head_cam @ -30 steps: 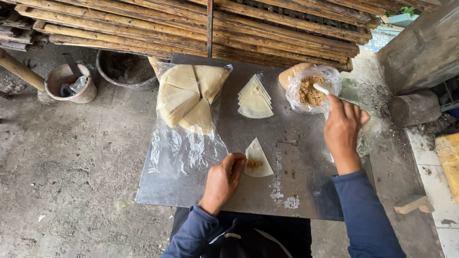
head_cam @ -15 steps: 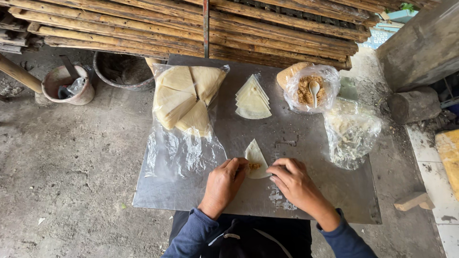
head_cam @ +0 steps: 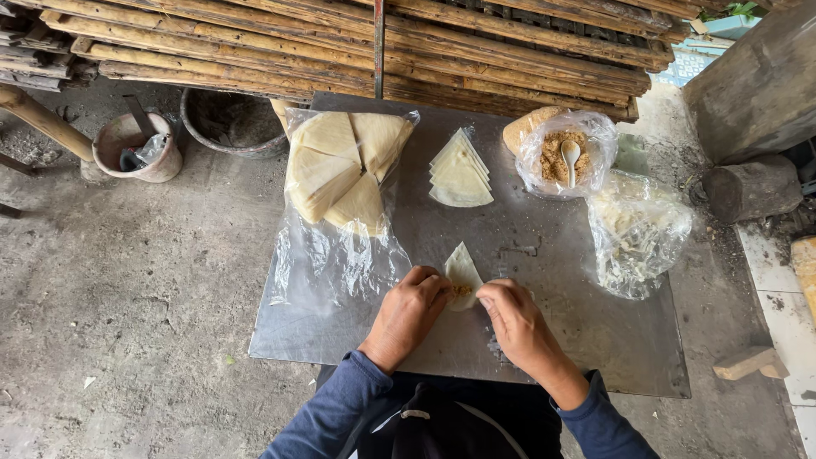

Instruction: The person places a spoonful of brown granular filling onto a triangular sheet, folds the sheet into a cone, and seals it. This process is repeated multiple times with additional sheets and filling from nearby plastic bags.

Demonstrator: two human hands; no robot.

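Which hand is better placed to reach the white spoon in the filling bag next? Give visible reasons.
Right, probably. The right hand lies on the same side as the white spoon in the filling bag, while the left hand pins the wrapper.

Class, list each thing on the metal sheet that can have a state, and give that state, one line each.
wrapper: partly folded, filling on it, both hands pinching it
left hand: on wrapper
right hand: on wrapper
filling bag: open, spoon inside
plastic sheet: spread flat under cut wedges
wrapper stack: fanned, untouched
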